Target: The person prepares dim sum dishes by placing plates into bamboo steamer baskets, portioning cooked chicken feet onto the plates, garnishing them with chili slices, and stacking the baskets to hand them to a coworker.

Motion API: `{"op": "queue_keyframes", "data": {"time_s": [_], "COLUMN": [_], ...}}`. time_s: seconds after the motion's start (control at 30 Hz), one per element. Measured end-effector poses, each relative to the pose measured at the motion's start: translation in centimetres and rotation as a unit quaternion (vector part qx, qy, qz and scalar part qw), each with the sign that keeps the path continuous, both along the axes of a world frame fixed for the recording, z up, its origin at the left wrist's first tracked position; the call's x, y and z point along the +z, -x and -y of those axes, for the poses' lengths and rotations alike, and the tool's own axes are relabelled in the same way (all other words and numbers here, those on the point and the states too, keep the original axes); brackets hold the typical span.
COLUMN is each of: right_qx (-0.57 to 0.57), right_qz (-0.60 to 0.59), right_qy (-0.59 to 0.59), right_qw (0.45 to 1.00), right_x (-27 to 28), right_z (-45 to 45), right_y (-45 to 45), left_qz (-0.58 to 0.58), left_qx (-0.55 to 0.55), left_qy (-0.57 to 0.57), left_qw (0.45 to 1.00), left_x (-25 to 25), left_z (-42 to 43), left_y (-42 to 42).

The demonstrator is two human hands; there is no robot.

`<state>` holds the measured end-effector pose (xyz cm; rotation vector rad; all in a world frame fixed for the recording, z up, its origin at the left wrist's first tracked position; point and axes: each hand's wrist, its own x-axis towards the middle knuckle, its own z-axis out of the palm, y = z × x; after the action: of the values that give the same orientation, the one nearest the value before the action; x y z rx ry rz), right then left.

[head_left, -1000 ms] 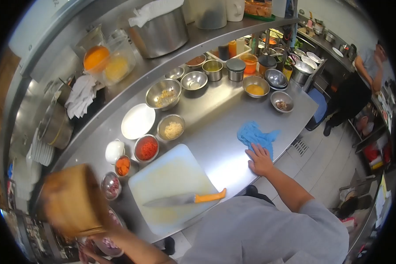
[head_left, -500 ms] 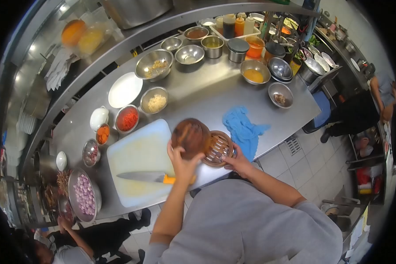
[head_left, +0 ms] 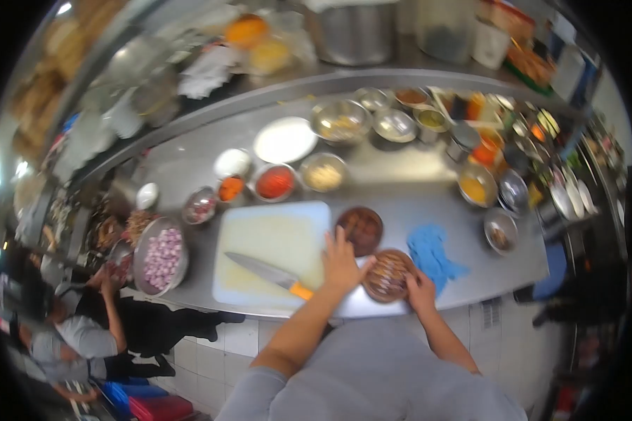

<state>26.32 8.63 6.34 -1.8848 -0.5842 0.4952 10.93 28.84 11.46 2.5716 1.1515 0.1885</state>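
Observation:
My left hand (head_left: 341, 266) has its fingers stretched out, the tips at the near rim of a dark brown round bowl (head_left: 361, 228) that sits on the steel table. Its thumb reaches the left edge of a round brown slotted piece (head_left: 386, 276), perhaps a slotted lid or steamer base. My right hand (head_left: 420, 290) grips that slotted piece by its right rim. Left of my hands lies a white cutting board (head_left: 270, 231) with a yellow-handled knife (head_left: 268, 272) on it. A crumpled blue cloth (head_left: 432, 256) is just right of the bowl.
Bowls of shredded red food (head_left: 275, 182), orange pieces (head_left: 230, 188) and pale chopped food (head_left: 324, 172) stand behind the board. A bowl of peeled shallots (head_left: 163, 259) is at the left. A white oval plate (head_left: 285, 140) lies farther back. A co-worker (head_left: 95, 330) is at the left.
The brown bowl has gone from my left hand's grip to the table, and those fingers have spread. My right hand still holds the slotted piece. The whole view has swung left.

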Motion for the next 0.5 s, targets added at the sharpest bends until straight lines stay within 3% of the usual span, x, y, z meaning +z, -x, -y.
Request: {"op": "queue_keyframes", "data": {"time_s": [0.1, 0.13, 0.2, 0.27, 0.3, 0.37, 0.4, 0.43, 0.47, 0.5], "right_qx": [0.094, 0.112, 0.102, 0.094, 0.087, 0.071, 0.065, 0.067, 0.05, 0.054], "right_qz": [0.198, 0.27, 0.277, 0.308, 0.33, 0.317, 0.297, 0.296, 0.294, 0.299], "right_qy": [0.091, 0.111, 0.079, 0.067, 0.063, 0.049, 0.043, 0.061, 0.062, 0.058], "right_qw": [0.971, 0.95, 0.952, 0.944, 0.938, 0.945, 0.952, 0.951, 0.953, 0.951], "right_x": [0.0, -0.9, -1.9, -2.4, -2.5, -2.6, -2.9, -2.8, -2.7, -2.7], "right_z": [0.9, 1.3, 1.3, 1.7, 1.4, 1.2, 1.4, 1.4, 1.5, 1.5], "right_y": [-1.5, -1.8, -1.9, -1.5, -1.6, -1.7, -1.5, -1.4, -1.3, -1.4], "left_qz": [-0.01, -0.03, -0.043, 0.031, 0.146, 0.291, 0.339, 0.389, 0.391, 0.367], "left_qx": [-0.011, -0.038, -0.068, -0.119, -0.121, -0.175, -0.169, -0.135, -0.094, -0.121], "left_qy": [0.006, 0.054, 0.094, 0.142, 0.137, -0.107, -0.232, -0.277, -0.408, -0.475], "left_qw": [1.0, 0.997, 0.992, 0.982, 0.972, 0.934, 0.896, 0.868, 0.82, 0.791], "left_x": [0.0, 0.5, 2.6, 6.8, 10.7, 18.0, 24.2, 29.0, 33.7, 39.3], "left_z": [-1.4, -1.8, -3.4, -5.6, -6.5, -11.3, -13.2, -15.6, -17.6, -20.4], "left_y": [1.3, 1.7, 2.1, 4.1, 5.2, 7.6, 8.7, 10.1, 11.3, 12.7]}}
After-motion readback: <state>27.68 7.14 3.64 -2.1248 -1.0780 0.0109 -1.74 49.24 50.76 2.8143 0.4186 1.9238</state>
